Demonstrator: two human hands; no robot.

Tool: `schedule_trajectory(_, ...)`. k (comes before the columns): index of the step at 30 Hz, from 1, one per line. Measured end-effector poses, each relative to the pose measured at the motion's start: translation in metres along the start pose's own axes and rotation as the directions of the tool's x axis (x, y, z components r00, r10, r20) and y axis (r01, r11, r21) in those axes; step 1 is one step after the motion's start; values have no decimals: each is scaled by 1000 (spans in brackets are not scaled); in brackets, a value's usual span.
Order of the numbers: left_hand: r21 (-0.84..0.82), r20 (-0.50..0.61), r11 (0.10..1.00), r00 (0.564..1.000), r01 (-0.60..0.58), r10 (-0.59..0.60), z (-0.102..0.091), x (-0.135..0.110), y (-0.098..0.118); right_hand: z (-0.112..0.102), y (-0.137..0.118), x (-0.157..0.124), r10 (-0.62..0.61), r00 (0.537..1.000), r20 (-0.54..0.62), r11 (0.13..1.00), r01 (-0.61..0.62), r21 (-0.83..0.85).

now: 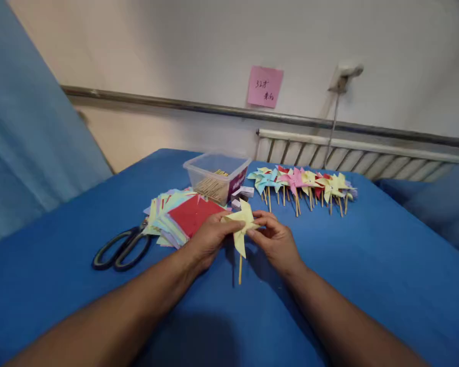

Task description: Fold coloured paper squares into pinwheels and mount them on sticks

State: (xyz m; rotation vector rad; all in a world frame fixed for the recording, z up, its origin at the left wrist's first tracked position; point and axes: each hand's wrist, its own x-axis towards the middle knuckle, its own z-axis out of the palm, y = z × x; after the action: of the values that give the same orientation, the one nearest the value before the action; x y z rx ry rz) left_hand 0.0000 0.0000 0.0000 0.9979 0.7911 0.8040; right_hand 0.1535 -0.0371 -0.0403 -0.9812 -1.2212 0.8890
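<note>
Yellow pinwheel [240,230] held in both hands, center of the frame

The left hand [210,233] pinches its left blade, thumb in front; the right hand [277,242] pinches the right blade between thumb and fingers. Its stick points down over the blue desk [352,285]. Left of it lies a paper stack [195,216], red sheet on top, with scissors [127,246] beside it. Behind, a clear tub [206,173] of sticks [214,189] carries a purple label [237,184], too blurred to read. More pinwheels [296,179] lie right of center. At upper center, a pink note [265,86] reads "32", followed by handwritten characters I cannot make out.
</note>
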Motion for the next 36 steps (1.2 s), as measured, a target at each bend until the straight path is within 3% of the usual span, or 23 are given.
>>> schedule_trajectory(5, -18, -5, 998, 998, 60, -60, 5, -2, 2, 2, 1, 2, 52, 993, -105, 996, -43, 84)
schedule_trajectory(9, -82, 5, 994, 997, 72, -72, 5, -2, 5, 2, -4, 2, 100, 993, -67, 988, -91, 127)
schedule_trajectory(13, -147, 40, 985, 996, 88, -83, 5, -4, 10, 0, -8, 2, 55, 998, -38, 994, -51, 94)
schedule_trajectory(18, -114, 112, 987, 989, 112, -99, 8, -6, 13, 1, -6, 2, 28, 1000, 1, 999, -28, 44)
schedule_trajectory(22, -70, 46, 996, 998, 54, -50, 6, -4, 11, -2, -6, 2, -12, 1000, -19, 1000, 12, 1)
schedule_trajectory(25, -33, -14, 999, 1000, 15, -16, 4, -1, 9, -5, -11, 1, -137, 987, -79, 979, 123, -165)
schedule_trajectory(29, 31, -53, 1000, 999, 1, 0, 3, 1, 8, -4, -19, -1, -254, 967, -24, 917, 233, -324)
schedule_trajectory(33, 61, -66, 998, 998, -15, 19, 3, 1, 8, 0, -18, -3, -257, 966, 17, 912, 249, -326)
schedule_trajectory(36, 59, -67, 998, 997, -20, 24, 3, 1, 7, 2, -13, -4, -199, 979, -35, 943, 181, -278)
